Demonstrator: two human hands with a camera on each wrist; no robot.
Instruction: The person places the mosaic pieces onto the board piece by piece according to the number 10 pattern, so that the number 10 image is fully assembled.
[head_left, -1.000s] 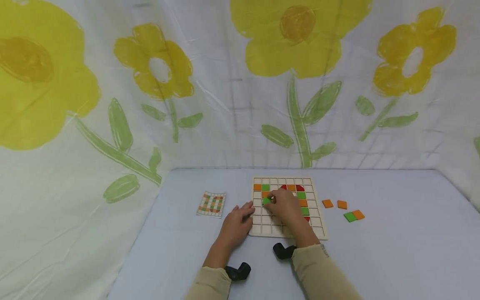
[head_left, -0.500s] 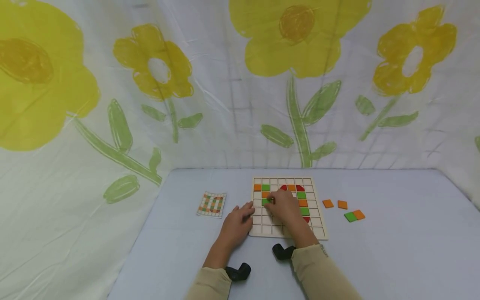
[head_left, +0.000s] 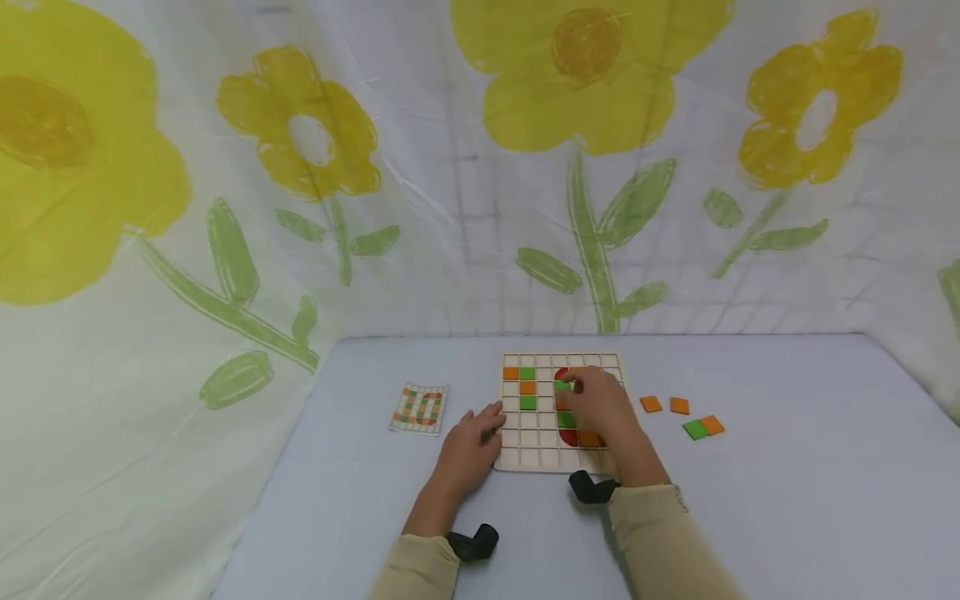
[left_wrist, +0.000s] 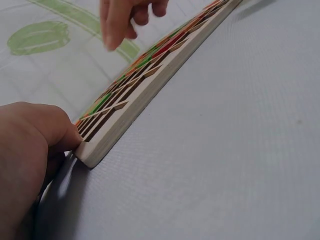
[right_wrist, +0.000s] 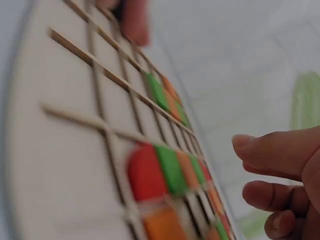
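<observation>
A wooden grid board (head_left: 528, 457) lies on the table with orange, green and red pieces set in its squares. My left hand (head_left: 468, 446) rests at the board's left edge, fingers extended. In the left wrist view, its thumb (left_wrist: 47, 122) touches the near corner of the board. Over the right half of the board hovers my right hand (head_left: 606, 408), nothing between its loosely bent fingers (right_wrist: 280, 150); it hides some of the pieces there. A green tile (head_left: 528, 402) sits in the left part of the grid, below an orange tile (head_left: 528, 387).
Right of the board lie two separate orange tiles (head_left: 651, 404), and a green tile (head_left: 695, 429) beside another orange one (head_left: 712, 425). A printed pattern card (head_left: 418, 408) lies to the left. A white curtain (head_left: 420, 283) with yellow flowers stands behind the table.
My right hand has let go of the green tile in the left part of the grid and moved right across the board. The left hand keeps its place.
</observation>
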